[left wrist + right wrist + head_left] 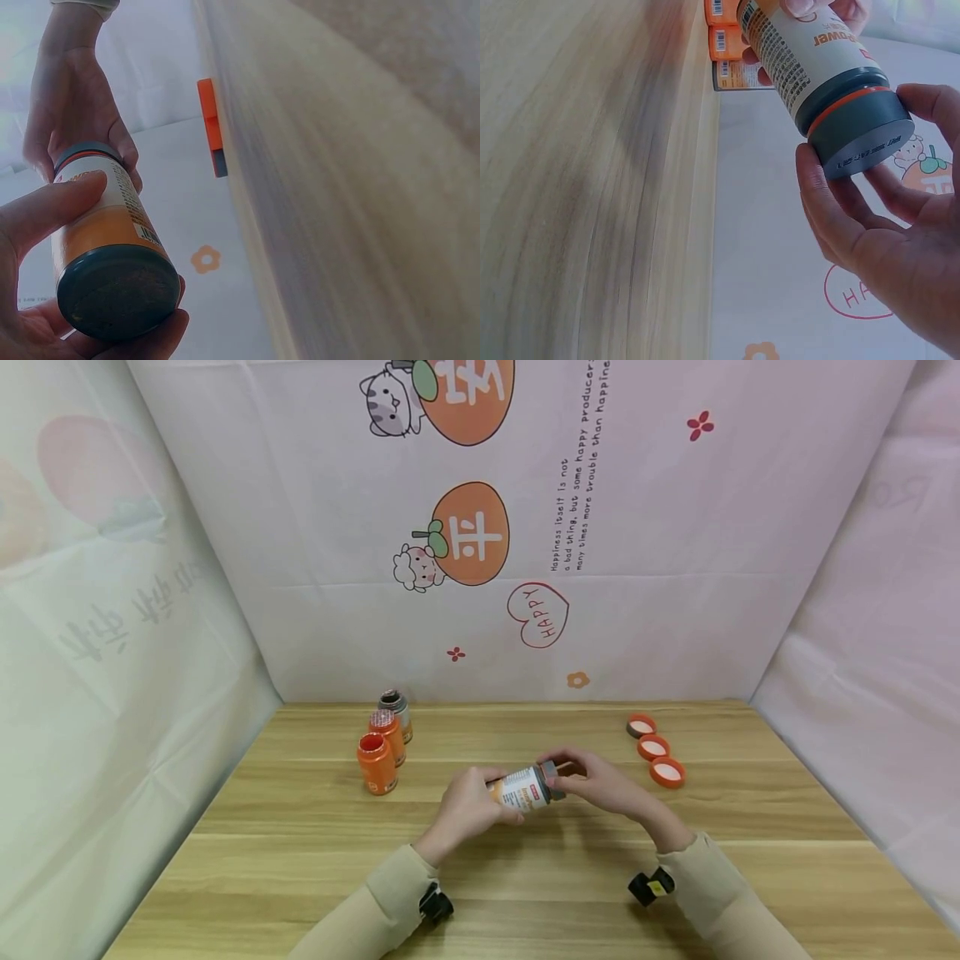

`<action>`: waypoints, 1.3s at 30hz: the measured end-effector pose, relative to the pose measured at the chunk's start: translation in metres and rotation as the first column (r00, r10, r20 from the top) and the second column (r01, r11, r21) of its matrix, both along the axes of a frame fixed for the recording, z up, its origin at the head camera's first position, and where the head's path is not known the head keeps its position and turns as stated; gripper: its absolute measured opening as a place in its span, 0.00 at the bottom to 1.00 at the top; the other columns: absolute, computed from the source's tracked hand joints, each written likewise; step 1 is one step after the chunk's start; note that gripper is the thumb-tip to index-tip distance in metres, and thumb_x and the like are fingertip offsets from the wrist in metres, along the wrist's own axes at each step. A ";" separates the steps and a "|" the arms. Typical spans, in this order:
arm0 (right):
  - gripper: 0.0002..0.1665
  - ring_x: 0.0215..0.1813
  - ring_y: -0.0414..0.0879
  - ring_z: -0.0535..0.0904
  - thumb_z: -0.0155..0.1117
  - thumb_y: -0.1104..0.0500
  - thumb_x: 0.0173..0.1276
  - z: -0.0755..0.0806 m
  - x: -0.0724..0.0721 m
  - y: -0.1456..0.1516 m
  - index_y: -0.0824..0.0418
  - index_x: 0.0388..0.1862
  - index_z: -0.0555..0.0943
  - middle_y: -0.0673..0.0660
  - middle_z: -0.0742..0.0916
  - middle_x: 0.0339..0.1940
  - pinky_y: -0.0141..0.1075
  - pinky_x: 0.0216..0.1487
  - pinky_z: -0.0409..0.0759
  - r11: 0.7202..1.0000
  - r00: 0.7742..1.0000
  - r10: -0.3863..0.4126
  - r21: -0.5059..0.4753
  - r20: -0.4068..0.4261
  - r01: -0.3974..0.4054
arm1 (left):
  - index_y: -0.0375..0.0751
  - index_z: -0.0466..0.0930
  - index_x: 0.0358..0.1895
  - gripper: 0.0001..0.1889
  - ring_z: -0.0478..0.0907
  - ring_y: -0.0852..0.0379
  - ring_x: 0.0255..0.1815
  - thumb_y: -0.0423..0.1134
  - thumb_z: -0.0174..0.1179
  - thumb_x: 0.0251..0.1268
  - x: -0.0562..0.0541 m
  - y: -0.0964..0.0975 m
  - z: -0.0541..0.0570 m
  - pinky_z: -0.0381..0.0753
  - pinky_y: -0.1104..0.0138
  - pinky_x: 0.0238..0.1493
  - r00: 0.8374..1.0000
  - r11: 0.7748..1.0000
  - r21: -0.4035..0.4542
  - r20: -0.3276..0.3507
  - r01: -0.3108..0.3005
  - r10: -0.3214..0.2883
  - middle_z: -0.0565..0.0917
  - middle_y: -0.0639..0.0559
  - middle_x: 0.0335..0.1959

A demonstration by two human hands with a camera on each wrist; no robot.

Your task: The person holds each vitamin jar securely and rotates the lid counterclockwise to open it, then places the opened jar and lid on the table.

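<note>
My left hand point(474, 802) grips a supplement bottle point(519, 790) round its body and holds it tilted above the table. The bottle has a white and orange label, and its dark grey base point(118, 292) faces the left wrist camera. At the other end, my right hand point(600, 783) pinches the dark grey screw cap point(862, 133) between thumb and fingers. A thin orange band point(847, 100) shows between cap and bottle in the right wrist view. The cap is still on the neck; whether it is loose I cannot tell.
Two orange bottles point(377, 766) and a dark grey bottle point(397, 712) stand in a row at the back left, the front one and the grey one visibly uncapped. Three caps point(667, 772) lie in a line at the back right. A printed white cloth point(337, 635) rises behind the wooden table point(300, 860).
</note>
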State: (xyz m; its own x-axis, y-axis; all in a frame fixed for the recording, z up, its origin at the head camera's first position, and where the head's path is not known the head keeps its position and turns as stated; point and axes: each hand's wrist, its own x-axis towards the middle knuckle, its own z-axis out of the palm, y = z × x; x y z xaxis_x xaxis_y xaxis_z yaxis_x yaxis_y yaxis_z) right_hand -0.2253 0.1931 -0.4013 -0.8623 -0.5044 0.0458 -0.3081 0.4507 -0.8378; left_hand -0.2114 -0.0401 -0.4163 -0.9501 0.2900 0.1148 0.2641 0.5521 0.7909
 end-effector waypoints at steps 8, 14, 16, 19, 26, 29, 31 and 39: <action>0.23 0.59 0.57 0.74 0.64 0.53 0.65 0.000 0.000 0.003 0.54 0.58 0.74 0.58 0.79 0.56 0.37 0.48 0.79 0.997 0.997 0.048 -0.061 -0.061 -0.052 | 0.42 0.83 0.49 0.32 0.75 0.59 0.28 0.42 0.78 0.29 0.000 -0.001 0.001 0.73 0.67 0.27 1.000 1.000 0.004 0.008 -0.003 0.003 0.84 0.53 0.32; 0.26 0.62 0.59 0.72 0.68 0.57 0.61 0.000 0.001 0.004 0.56 0.58 0.73 0.58 0.78 0.59 0.39 0.55 0.76 0.986 0.994 0.087 -0.133 -0.067 -0.096 | 0.42 0.83 0.49 0.32 0.75 0.59 0.27 0.42 0.78 0.29 0.000 0.000 0.002 0.73 0.67 0.27 1.000 1.000 0.000 0.009 -0.009 0.009 0.84 0.53 0.32; 0.26 0.63 0.60 0.71 0.68 0.59 0.61 -0.001 0.000 0.005 0.57 0.58 0.73 0.59 0.77 0.60 0.41 0.57 0.75 0.981 0.992 0.103 -0.158 -0.073 -0.113 | 0.42 0.83 0.49 0.32 0.75 0.59 0.27 0.43 0.79 0.29 0.000 0.000 0.003 0.73 0.67 0.27 1.000 1.000 -0.001 0.005 -0.010 0.010 0.84 0.53 0.32; 0.26 0.64 0.61 0.71 0.68 0.62 0.60 -0.002 0.000 0.006 0.59 0.57 0.73 0.62 0.76 0.61 0.41 0.59 0.74 0.974 0.989 0.123 -0.181 -0.086 -0.137 | 0.42 0.83 0.48 0.32 0.75 0.59 0.27 0.43 0.78 0.29 0.000 0.000 0.002 0.73 0.67 0.27 1.000 1.000 -0.001 -0.001 -0.009 0.009 0.84 0.53 0.31; 0.26 0.64 0.58 0.71 0.69 0.64 0.59 -0.003 0.000 0.008 0.61 0.57 0.73 0.65 0.75 0.62 0.39 0.61 0.73 0.968 0.983 0.143 -0.191 -0.113 -0.163 | 0.43 0.83 0.49 0.33 0.75 0.59 0.28 0.44 0.79 0.28 0.000 0.000 0.002 0.74 0.67 0.28 1.000 1.000 0.001 0.002 -0.009 0.009 0.84 0.54 0.32; 0.26 0.64 0.58 0.71 0.69 0.63 0.59 -0.002 0.001 0.007 0.61 0.56 0.73 0.65 0.75 0.62 0.37 0.61 0.73 0.969 0.986 0.133 -0.199 -0.097 -0.150 | 0.43 0.83 0.49 0.33 0.75 0.59 0.28 0.44 0.79 0.28 0.000 -0.001 0.002 0.74 0.67 0.28 1.000 1.000 0.004 0.007 -0.011 0.011 0.84 0.53 0.31; 0.26 0.64 0.59 0.71 0.68 0.61 0.60 -0.001 0.002 0.007 0.62 0.57 0.73 0.65 0.75 0.62 0.36 0.59 0.75 0.969 0.989 0.123 -0.206 -0.082 -0.138 | 0.43 0.83 0.49 0.33 0.75 0.59 0.28 0.45 0.79 0.28 0.000 0.000 0.002 0.74 0.67 0.28 1.000 1.000 0.004 0.010 -0.012 0.012 0.84 0.53 0.31; 0.21 0.61 0.55 0.73 0.62 0.52 0.66 0.004 0.002 0.004 0.52 0.57 0.74 0.57 0.79 0.58 0.39 0.51 0.78 0.994 0.997 -0.003 -0.110 -0.079 -0.006 | 0.43 0.84 0.49 0.33 0.75 0.59 0.28 0.45 0.79 0.28 0.001 0.000 0.004 0.74 0.67 0.28 1.000 1.000 -0.007 -0.006 -0.011 0.011 0.84 0.54 0.32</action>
State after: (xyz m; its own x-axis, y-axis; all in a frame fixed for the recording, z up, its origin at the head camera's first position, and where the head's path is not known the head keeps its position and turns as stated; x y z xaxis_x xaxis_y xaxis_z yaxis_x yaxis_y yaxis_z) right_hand -0.2238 0.1969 -0.3969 -0.8530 -0.4936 0.1696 -0.3762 0.3562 -0.8553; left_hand -0.2104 -0.0398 -0.4128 -0.9525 0.2806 0.1187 0.2630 0.5607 0.7852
